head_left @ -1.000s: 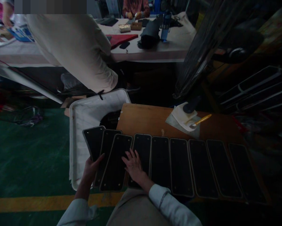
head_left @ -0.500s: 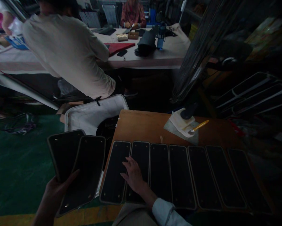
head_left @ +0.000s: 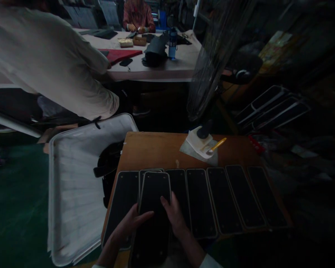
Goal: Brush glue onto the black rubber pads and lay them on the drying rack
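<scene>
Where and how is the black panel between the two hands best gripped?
By its two long edges, around mid-length: left hand from the left, right hand from the right, thumbs over the upper face. The black panel looks long, flat and thin, so a hold on opposite edges should balance it best.

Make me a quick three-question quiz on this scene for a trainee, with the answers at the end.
1. True or false: the bare left hand and bare right hand both hold a pale-edged dark rectangular panel.
2. Where is the slim yellow-handled tool? A) in the right hand; B) at the far side of the brown wooden tabletop; C) on the floor.
3. Fill in: the white rectangular tub stands to the ___ of the tabletop.
Key: 1 true; 2 B; 3 left.
</scene>
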{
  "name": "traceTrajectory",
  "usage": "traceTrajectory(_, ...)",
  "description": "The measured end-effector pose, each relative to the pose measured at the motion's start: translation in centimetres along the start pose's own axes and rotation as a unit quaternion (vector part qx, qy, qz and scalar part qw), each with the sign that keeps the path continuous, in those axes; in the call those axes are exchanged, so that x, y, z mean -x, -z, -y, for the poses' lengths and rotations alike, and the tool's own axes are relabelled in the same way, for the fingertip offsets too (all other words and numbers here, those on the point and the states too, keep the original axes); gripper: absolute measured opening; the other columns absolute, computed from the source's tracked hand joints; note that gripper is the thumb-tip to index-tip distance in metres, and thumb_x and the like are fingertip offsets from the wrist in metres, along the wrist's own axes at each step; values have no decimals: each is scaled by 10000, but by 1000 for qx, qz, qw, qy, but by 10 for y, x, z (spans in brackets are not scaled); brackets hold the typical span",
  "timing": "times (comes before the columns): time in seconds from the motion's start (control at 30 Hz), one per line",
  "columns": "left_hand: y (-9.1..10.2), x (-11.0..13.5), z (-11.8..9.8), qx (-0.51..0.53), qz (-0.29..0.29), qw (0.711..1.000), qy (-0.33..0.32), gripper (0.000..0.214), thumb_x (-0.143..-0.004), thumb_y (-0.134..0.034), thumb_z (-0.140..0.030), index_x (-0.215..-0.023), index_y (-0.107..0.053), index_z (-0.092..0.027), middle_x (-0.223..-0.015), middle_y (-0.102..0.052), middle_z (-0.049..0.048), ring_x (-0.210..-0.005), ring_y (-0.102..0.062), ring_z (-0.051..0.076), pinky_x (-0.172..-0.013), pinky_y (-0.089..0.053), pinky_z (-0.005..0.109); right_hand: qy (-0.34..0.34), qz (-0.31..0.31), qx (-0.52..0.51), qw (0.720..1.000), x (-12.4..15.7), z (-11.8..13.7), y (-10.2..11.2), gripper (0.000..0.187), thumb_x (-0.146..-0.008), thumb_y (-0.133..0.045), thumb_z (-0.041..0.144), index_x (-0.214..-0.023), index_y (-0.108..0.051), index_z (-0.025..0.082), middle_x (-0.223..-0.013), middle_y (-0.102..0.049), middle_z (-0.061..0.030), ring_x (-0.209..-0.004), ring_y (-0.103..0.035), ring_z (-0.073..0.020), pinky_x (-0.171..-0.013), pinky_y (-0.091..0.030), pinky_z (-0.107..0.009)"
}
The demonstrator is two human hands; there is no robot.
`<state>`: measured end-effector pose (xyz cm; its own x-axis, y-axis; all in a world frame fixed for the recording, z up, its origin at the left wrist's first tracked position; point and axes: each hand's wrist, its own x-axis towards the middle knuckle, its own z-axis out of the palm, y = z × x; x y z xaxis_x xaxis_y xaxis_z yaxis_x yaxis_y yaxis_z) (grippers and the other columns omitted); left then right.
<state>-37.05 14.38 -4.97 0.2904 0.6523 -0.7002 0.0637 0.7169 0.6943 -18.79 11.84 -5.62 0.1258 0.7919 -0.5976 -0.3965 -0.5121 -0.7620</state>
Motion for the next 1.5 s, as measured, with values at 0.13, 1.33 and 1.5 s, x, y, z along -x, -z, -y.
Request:
traceTrajectory(0.13, -35, -8, 3, -6, 134, 990, 31, 534, -613, -868, -309, -1098, -709, -152, -1059, -763, 139, -948, -721, 325, -819, -597, 413, -12, -8, -124, 992, 12, 13, 42, 581, -790, -731, 469, -1277, -538, 218, -1315, -636, -95, -1164, -627, -288, -1025, -477, -483)
traceTrajectory(1.33, -287, 15, 16, 9, 132, 991, -34, 747, -670, -843, -306, -1340, -531, -194, -1225, -703, 110, -1098, -667, 314, -930, -551, 412, 85, -112, -171, 975, 65, 78, 270, 550, -725, -746, 576, -1122, -644, 210, -1121, -725, -76, -1091, -651, -289, -936, -519, -422)
traceTrajectory(1.5, -272, 16, 43, -72, 133, 987, -54, 599, -651, -845, -399, -1146, -667, -113, -1138, -741, 122, -1087, -666, 328, -962, -533, 420, 221, -75, -136, 963, 39, 94, 294, 735, -732, -783, 404, -1380, -461, 276, -1282, -657, -50, -1204, -595, -247, -1058, -445, -428)
